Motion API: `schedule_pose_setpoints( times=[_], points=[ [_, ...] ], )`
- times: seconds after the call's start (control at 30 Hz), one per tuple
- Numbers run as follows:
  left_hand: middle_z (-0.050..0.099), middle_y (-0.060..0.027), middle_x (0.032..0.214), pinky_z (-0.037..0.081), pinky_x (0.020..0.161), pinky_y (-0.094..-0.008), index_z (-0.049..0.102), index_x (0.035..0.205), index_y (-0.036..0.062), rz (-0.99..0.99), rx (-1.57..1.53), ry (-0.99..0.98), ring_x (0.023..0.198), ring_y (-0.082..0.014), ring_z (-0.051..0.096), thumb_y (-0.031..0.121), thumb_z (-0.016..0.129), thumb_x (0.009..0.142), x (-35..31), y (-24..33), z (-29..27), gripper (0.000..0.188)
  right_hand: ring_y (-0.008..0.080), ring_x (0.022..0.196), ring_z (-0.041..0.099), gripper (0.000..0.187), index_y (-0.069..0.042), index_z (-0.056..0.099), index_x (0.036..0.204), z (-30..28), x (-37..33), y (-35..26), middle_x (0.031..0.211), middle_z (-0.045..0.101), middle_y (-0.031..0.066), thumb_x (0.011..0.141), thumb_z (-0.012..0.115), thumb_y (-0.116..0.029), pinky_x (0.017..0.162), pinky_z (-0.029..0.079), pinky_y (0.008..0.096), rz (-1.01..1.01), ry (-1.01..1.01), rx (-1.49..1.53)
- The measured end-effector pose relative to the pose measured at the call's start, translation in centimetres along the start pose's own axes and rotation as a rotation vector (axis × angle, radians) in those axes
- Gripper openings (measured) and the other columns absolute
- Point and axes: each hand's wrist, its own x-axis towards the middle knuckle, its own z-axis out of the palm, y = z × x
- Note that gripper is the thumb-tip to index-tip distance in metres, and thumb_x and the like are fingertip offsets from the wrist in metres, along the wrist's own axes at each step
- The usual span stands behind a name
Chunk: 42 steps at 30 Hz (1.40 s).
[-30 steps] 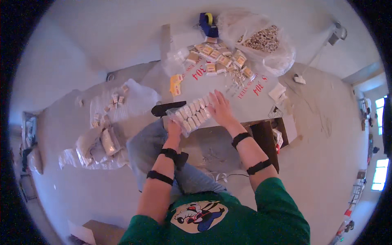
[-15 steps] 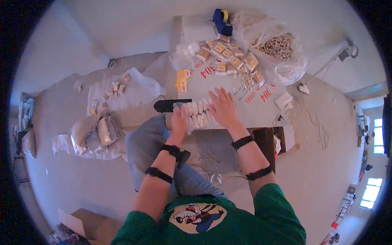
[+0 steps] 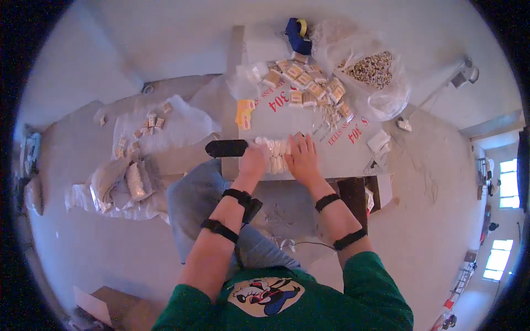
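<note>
A clear plastic bag of white bundles in two rows point(image 3: 276, 156) lies on the table near its front edge, between my hands. My left hand point(image 3: 253, 163) is closed at the bag's left end, its fingers curled and partly hidden. My right hand point(image 3: 303, 160) rests against the right end, fingers stretched out and slightly apart. A small brownish patch shows by its fingertips, too small to make out. Just left of my left hand lies a flat black strip with a rounded end point(image 3: 225, 148).
Beyond my hands, the table point(image 3: 270, 126) holds yellow cards point(image 3: 244, 113), a pile of small tan packets point(image 3: 307, 83), a large clear bag of brown pieces point(image 3: 371, 70) and a blue tape dispenser point(image 3: 297, 37). Plastic sheeting with small packets point(image 3: 176, 124) and filled bags point(image 3: 135, 181) lie to the left.
My left hand has turned and closed more tightly at the bag's left end. The bag now sits flatter, and my right hand has lowered slightly at its right end.
</note>
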Motion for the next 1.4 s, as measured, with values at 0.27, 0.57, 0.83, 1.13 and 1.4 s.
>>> schedule_pose_setpoints(
  times=[0.27, 0.57, 0.83, 1.13, 1.4],
  points=[
    [0.059, -0.0167, 0.083, 0.047, 0.067, -0.0319, 0.057, 0.1, 0.0003, -0.137, -1.003, 0.349, 0.076, -0.0268, 0.058, 0.022, 0.05, 0.09, -2.1, -2.9, 4.7, 0.024, 0.0401, 0.127, 0.031, 0.053, -0.009, 0.04, 0.133, 0.5, 1.9, 0.2, 0.135, 0.038, 0.0165, 0.086, 0.051, -0.032, 0.104, 0.026, 0.0531, 0.065, -0.053, 0.079],
    [0.065, -0.0058, 0.085, 0.045, 0.07, -0.0273, 0.06, 0.106, 0.0007, -0.151, -1.091, 0.34, 0.076, -0.012, 0.057, 0.024, 0.052, 0.092, -3.7, -0.8, 2.9, 0.028, 0.0304, 0.132, 0.029, 0.053, -0.011, 0.036, 0.137, -1.8, 2.3, -4.8, 0.14, 0.035, 0.0119, 0.09, 0.046, -0.034, 0.107, 0.022, 0.0517, -0.38, -0.099, 0.093],
    [0.065, -0.0084, 0.089, 0.047, 0.076, -0.0294, 0.061, 0.094, -0.0005, -0.191, -1.667, 0.252, 0.082, -0.0175, 0.061, 0.017, 0.045, 0.094, -3.3, -0.4, 1.9, 0.024, 0.0298, 0.131, 0.031, 0.059, -0.002, 0.034, 0.135, 0.0, 2.1, -3.6, 0.139, 0.038, 0.0132, 0.091, 0.041, -0.041, 0.107, 0.023, 0.0477, -0.152, -0.233, -0.04],
    [0.06, -0.0039, 0.093, 0.048, 0.072, -0.031, 0.054, 0.104, 0.0066, -0.332, -1.638, 0.287, 0.082, -0.0159, 0.058, 0.025, 0.058, 0.09, -2.3, -1.7, 2.1, 0.024, 0.0295, 0.129, 0.034, 0.054, -0.005, 0.037, 0.134, 0.7, 3.4, -3.1, 0.137, 0.038, 0.0151, 0.09, 0.046, -0.037, 0.106, 0.024, 0.0478, -0.075, -0.18, 0.158],
    [0.057, -0.0077, 0.1, 0.046, 0.072, -0.0284, 0.058, 0.094, 0.001, -0.379, -1.497, 0.159, 0.084, -0.015, 0.056, 0.024, 0.064, 0.085, -2.2, -1.9, 1.3, 0.026, 0.039, 0.126, 0.033, 0.059, -0.002, 0.027, 0.138, -0.5, -2.4, 4.3, 0.137, 0.034, 0.0236, 0.09, 0.049, -0.029, 0.103, 0.029, 0.048, 0.449, 0.007, 0.373]
  ],
)
